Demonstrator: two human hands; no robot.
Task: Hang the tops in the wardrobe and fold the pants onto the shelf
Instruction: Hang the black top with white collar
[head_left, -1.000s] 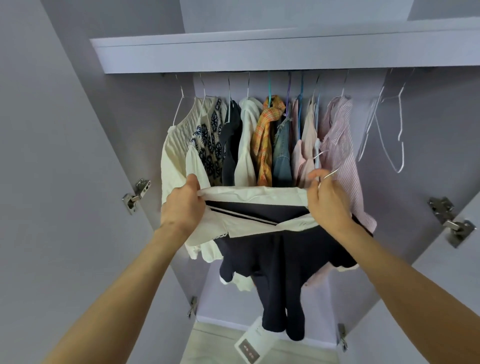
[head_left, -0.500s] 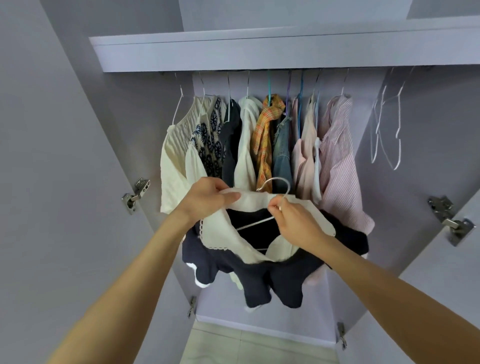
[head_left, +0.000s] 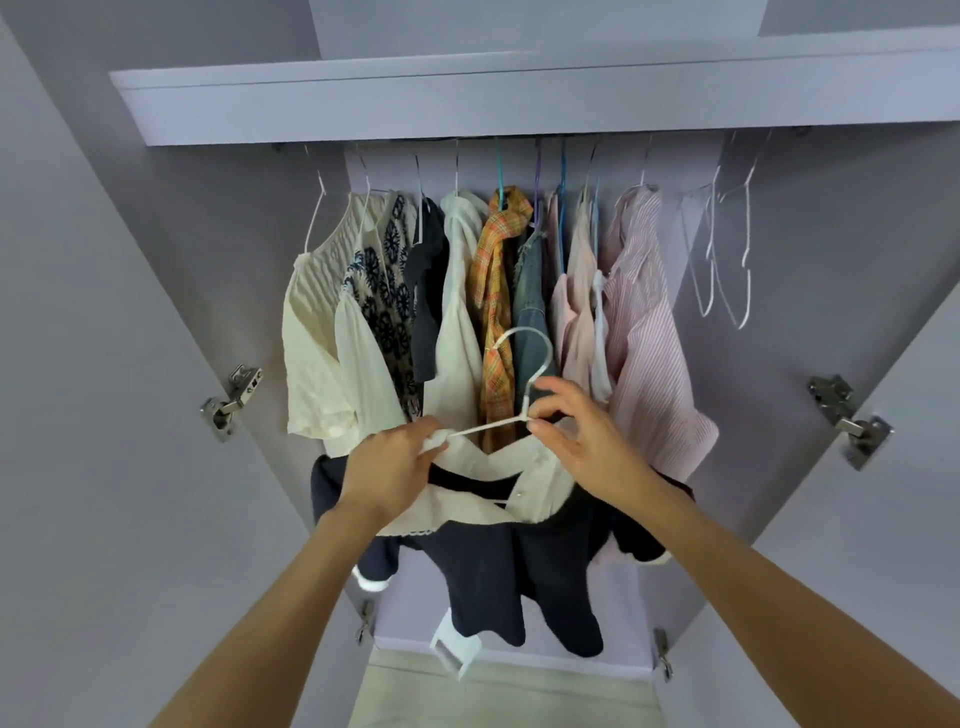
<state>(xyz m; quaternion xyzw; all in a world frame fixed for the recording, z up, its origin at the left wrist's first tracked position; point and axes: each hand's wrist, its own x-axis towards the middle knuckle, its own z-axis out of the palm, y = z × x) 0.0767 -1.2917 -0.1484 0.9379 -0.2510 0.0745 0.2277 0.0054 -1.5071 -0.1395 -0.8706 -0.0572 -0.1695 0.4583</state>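
Wardrobe rail (head_left: 467, 139) is running left to right just under the lilac shelf (head_left: 519, 98), mostly hidden by the shelf's front edge. Hanging from it, left to right: cream pleated top (head_left: 311, 332), dark-patterned top (head_left: 387, 291), navy top (head_left: 428, 291), white top (head_left: 460, 322), orange plaid shirt (head_left: 493, 291), denim garment (head_left: 530, 301), pale pink tops (head_left: 576, 312), pink striped shirt (head_left: 649, 332). Two empty white wire hangers (head_left: 727, 249) are hanging at the right end, apart from the clothes. Nothing visible is lying on the shelf's top from this angle.
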